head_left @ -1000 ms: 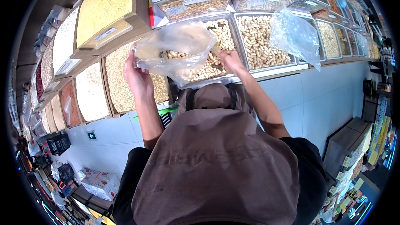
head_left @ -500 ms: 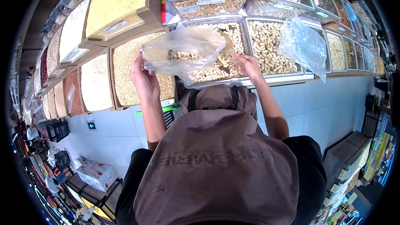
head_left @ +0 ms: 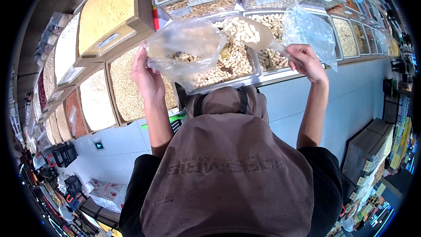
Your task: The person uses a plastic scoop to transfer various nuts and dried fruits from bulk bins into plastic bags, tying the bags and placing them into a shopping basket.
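Pinching, in the head view, the left edge of a clear plastic bag (head_left: 188,33), left of centre in the upper half of the frame, with the left hand (head_left: 148,77), thumb and fingers together on the film; cannot tell how the tips hidden behind it sit. Gripping a translucent scoop (head_left: 265,38) by its handle, right of upper centre, with the right hand (head_left: 308,62), fingers clamped around the end. Bearing a heap of peanuts (head_left: 240,29) in the bowl, pointing toward upper left, near the right side of the bag; cannot tell whether touching. Hanging below both, at upper centre: nothing but the peanut bin (head_left: 219,84), well filled. Lying to the right, across the next bin, a loose second bag (head_left: 309,30).

Judging by look: probably limp, light and slippery as to the bag, best taken by the rim and spread; likely stiff but nose-heavy as to the loaded scoop, best held low on the handle and level.
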A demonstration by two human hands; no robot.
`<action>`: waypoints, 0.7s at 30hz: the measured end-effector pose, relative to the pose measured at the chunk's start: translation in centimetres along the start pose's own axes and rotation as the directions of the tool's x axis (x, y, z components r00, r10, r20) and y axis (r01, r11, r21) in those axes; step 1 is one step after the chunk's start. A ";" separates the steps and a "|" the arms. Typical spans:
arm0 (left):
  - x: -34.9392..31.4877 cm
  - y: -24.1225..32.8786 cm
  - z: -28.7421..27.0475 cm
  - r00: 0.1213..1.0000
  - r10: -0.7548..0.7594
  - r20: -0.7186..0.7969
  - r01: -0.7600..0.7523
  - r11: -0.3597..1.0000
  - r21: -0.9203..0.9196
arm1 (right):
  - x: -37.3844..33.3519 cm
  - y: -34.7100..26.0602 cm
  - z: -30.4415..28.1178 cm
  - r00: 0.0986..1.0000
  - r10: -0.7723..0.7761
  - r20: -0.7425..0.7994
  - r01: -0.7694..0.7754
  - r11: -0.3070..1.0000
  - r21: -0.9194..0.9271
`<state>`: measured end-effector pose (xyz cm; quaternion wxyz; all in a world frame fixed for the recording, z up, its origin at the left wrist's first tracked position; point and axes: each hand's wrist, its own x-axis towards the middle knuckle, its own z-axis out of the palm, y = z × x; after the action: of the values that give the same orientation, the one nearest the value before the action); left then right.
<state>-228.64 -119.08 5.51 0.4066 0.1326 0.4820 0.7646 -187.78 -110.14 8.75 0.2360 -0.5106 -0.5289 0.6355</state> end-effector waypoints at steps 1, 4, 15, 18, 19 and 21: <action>-0.2 -0.2 0.2 1.000 -0.001 0.028 0.000 1.000 0.029 | -0.2 -1.0 0.0 1.000 -0.001 0.004 0.001 1.000 -0.001; -0.8 -0.3 0.6 0.998 0.002 0.067 -0.006 0.999 0.054 | -0.7 -4.3 1.9 0.992 -0.082 0.093 0.092 0.990 -0.105; -2.2 -0.6 0.6 1.000 0.008 0.022 -0.009 1.000 0.023 | -2.4 -7.8 10.6 0.895 -0.411 0.174 0.336 0.367 -0.867; -2.2 -0.8 0.0 0.995 0.000 0.096 -0.001 1.000 0.010 | -2.9 -8.0 9.2 0.937 -0.349 -0.001 0.209 0.563 -0.800; -2.3 -0.6 0.1 0.998 -0.009 0.055 0.009 1.000 0.003 | -2.8 -7.5 8.5 0.938 -0.348 -0.005 0.204 0.563 -0.801; -2.4 -0.4 0.4 0.999 -0.023 0.021 0.024 1.000 -0.005 | -2.4 -6.4 7.5 0.940 -0.310 -0.143 0.073 0.591 -0.803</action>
<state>-226.66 -120.57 5.82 0.4211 0.1340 0.4772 0.7596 -195.14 -113.26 14.94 0.1243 -0.5823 -0.7687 0.2336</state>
